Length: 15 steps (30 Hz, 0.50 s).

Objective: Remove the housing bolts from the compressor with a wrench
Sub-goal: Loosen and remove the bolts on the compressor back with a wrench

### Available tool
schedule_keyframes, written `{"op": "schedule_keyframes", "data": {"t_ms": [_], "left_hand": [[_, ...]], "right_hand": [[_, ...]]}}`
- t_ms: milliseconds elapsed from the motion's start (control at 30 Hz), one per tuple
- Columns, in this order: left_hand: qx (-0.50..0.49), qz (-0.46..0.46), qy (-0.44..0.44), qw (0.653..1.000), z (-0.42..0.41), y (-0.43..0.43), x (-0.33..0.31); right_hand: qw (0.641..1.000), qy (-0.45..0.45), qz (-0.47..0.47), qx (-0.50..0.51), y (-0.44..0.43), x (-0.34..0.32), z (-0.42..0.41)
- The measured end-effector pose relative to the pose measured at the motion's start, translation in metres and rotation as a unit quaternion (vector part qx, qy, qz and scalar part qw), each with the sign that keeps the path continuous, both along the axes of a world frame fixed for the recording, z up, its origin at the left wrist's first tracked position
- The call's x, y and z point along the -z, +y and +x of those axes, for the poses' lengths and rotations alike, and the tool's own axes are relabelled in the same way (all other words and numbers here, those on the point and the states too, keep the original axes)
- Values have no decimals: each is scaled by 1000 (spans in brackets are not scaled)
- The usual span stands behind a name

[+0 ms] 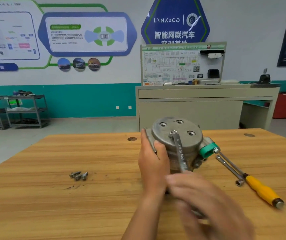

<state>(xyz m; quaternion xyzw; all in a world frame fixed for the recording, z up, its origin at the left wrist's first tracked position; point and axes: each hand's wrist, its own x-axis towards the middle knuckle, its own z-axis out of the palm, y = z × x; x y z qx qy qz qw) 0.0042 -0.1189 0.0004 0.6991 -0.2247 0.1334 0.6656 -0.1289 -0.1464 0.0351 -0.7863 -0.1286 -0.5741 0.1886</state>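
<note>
Left hand grips the compressor; blurred right hand holds the wrench. Bolts lie left, screwdriver right.

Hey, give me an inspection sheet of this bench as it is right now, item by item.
Surface: wooden table, two round holes near its far edge.
Job's things: compressor stands on the table; wrench head sits on a bolt in its face; three loose bolts lie to its left.
Clutter: yellow-handled screwdriver and socket bar right of the compressor.
Grippers: left hand grips the compressor's side; right hand blurred at the wrench handle, grip unclear.
Cables: nothing seen.
Surroundings: cabinet with wiring board, shelf carts, wall posters.
</note>
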Motion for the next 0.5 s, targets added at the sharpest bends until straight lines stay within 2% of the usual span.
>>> {"op": "schedule_keyframes", "data": {"t_ms": [33,67,100,167,233,300,400,500], "left_hand": [[9,0,-10,1000,-1,0,0],[5,-9,-22,1000,-4,1,0],[-6,-23,-36,999,-2,2,3],[-5,-42,-32,999,-2,2,0],[-5,-23,-47,999,-1,-1,-1],[-1,-5,-55,998,-2,-2,-5],[-5,10,-66,998,-2,-3,-9],[-23,26,-75,997,3,-1,-7]], "right_hand": [[999,-20,-3,48,-9,24,-9],[996,-42,44,68,-20,26,-23],[987,-89,81,103,-43,27,-30],[957,-108,154,223,-82,4,-23],[947,-10,177,269,-117,-20,2],[924,116,160,326,-148,-42,39],[878,271,92,384,-146,-80,104],[859,375,-8,348,-99,-111,158]]}}
